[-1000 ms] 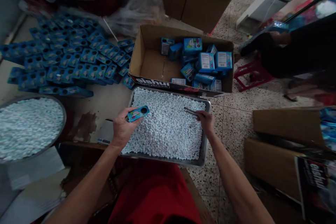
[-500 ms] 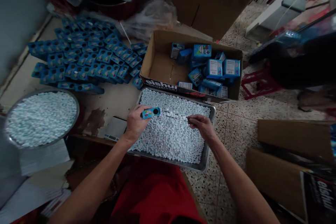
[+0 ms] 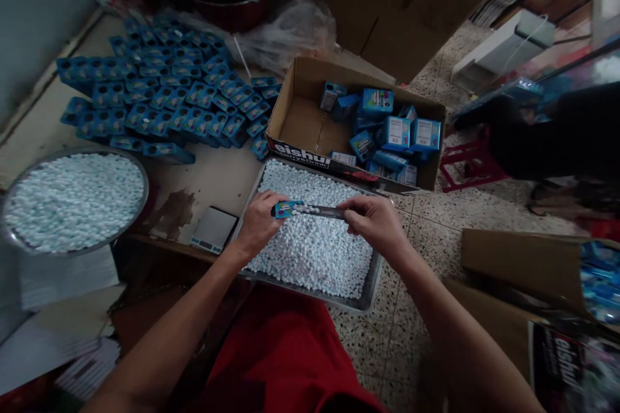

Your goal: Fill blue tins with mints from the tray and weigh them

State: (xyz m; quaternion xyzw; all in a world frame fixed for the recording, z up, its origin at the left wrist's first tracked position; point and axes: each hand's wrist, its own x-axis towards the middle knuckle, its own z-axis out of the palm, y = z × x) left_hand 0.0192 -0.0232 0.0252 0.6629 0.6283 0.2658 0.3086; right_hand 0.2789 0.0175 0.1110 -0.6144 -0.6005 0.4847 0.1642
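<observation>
My left hand (image 3: 260, 219) is closed around a small blue printed box (image 3: 287, 209), its opening turned to the right. Between the fingers of my right hand (image 3: 372, 218) is the end of a narrow scoop (image 3: 330, 211), long and dark. Small white pellets lie along the scoop, and its tip meets the open end of the box. Whether the tip reaches inside, I cannot tell. Below both hands, a heap of white and pale blue pellets (image 3: 310, 258) fills a metal tray (image 3: 372, 290).
Beyond the tray is a cardboard carton (image 3: 300, 121) with several blue boxes (image 3: 398, 132). Many blue boxes with round holes (image 3: 165, 100) stand in rows on the table. A round pellet-filled bowl (image 3: 145, 190) and a small scale (image 3: 214, 229) are left. Right are a red stool (image 3: 465, 158) and cartons (image 3: 518, 264).
The scoop has risen from among the pellets with a load on it. My right hand has brought it left to the mouth of the blue box, while my left hand still holds the box.
</observation>
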